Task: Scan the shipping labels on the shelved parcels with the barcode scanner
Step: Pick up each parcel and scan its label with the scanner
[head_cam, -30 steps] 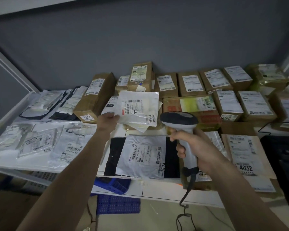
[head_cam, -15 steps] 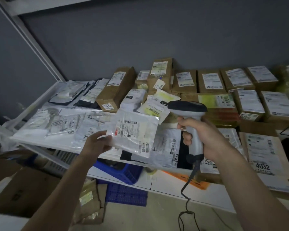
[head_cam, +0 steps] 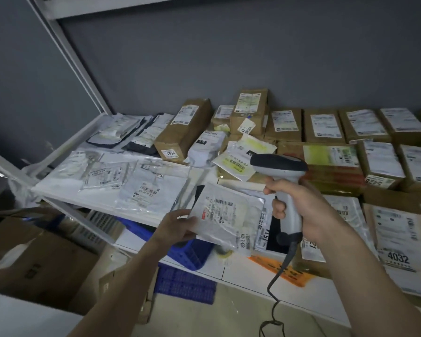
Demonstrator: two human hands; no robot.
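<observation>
White plastic mailer [head_cam: 225,216] being pinched at its left edge by the left hand [head_cam: 178,227] above the shelf [head_cam: 66,193] front, label facing up, right hand [head_cam: 301,205] gripping the barcode scanner [head_cam: 281,181] handle just beside it, head pointing left, brown boxes [head_cam: 184,131] lining the back

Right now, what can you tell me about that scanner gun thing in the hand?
The barcode scanner is a handheld, pistol-shaped tool that looks like pale grey plastic, with a darker grey top on its head. The right hand grips its upright handle, fingers curled round it. Its head points left, above the clear plastic mailer that the left hand holds by one edge. A dark coiled cable hangs from the handle's base toward the floor. No scan light shows.
</observation>
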